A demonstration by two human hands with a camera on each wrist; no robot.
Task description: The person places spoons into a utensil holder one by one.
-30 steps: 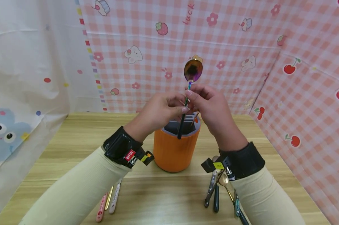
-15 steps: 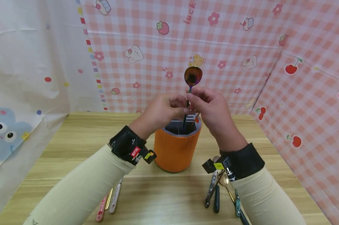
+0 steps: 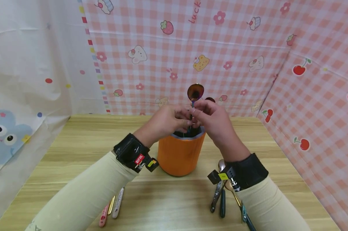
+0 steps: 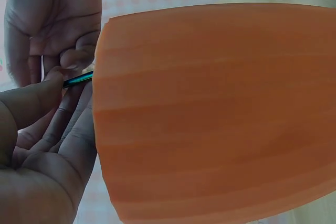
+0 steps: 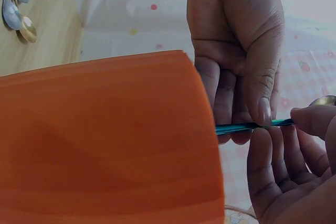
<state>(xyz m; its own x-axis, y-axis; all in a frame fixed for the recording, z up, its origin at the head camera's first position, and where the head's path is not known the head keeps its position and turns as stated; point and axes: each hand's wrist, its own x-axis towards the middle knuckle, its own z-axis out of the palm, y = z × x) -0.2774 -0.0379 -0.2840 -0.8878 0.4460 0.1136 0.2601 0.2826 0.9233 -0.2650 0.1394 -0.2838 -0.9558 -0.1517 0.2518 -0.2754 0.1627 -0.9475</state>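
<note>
A spoon (image 3: pixel 195 92) with a dark iridescent bowl stands nearly upright, bowl at the top, over the orange utensil holder (image 3: pixel 178 157). My left hand (image 3: pixel 169 120) pinches its handle just above the holder's rim. Higher up, below the bowl, my right hand (image 3: pixel 214 123) pinches the same handle between thumb and fingers. In the right wrist view a teal stretch of the handle (image 5: pixel 236 128) runs past the rim into the holder, where its lower end is hidden. Another dark spoon bowl (image 3: pixel 210 99) shows behind my right hand.
Several spoons and other cutlery lie on the wooden table at the right, including a gold spoon (image 3: pixel 231 189) and a dark-handled piece (image 3: pixel 222 203). At the left lie a pink handle (image 3: pixel 103 215), a gold one (image 3: pixel 111 205) and a white one (image 3: pixel 118 203). A checked cloth (image 3: pixel 150 48) hangs behind.
Both hands have moved down with the spoon. Its handle end, earlier in front of the holder's rim, is now inside the holder, and the bowl sits lower.
</note>
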